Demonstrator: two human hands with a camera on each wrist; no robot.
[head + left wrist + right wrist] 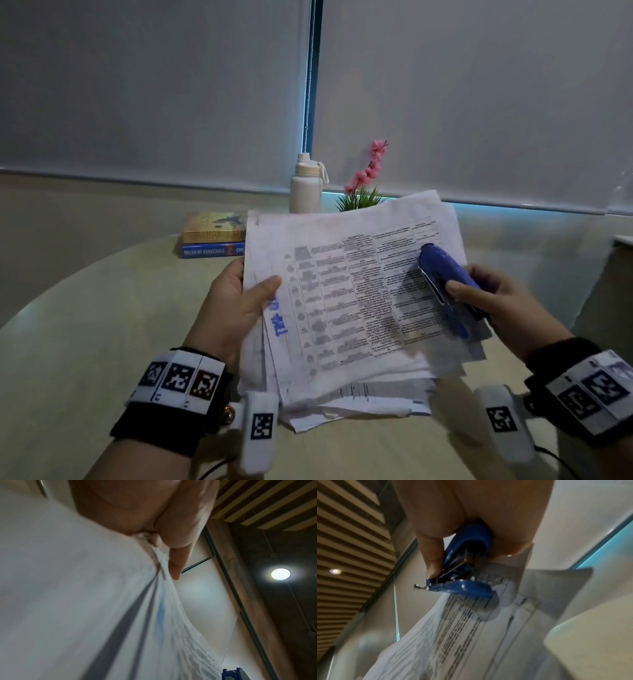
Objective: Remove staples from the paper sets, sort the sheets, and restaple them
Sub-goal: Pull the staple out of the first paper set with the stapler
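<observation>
Holding the loose stack of white printed sheets (342, 308) above the round pale table (85, 342), the left hand (236, 301) pinches its edge while the right hand (496, 301) grasps the blue plastic stapler (445, 284), apparently mid-restapling; next, squaring a corner into its mouth.

Printed sheets (342, 301) — blue stapler (448, 284) atop.

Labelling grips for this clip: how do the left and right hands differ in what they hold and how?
The left hand pinches the paper stack at its left edge, thumb on top; the right hand grips the blue stapler at the stack's right edge. Left meets only paper; right wraps a rigid tool. Both are raised above the table.
</observation>
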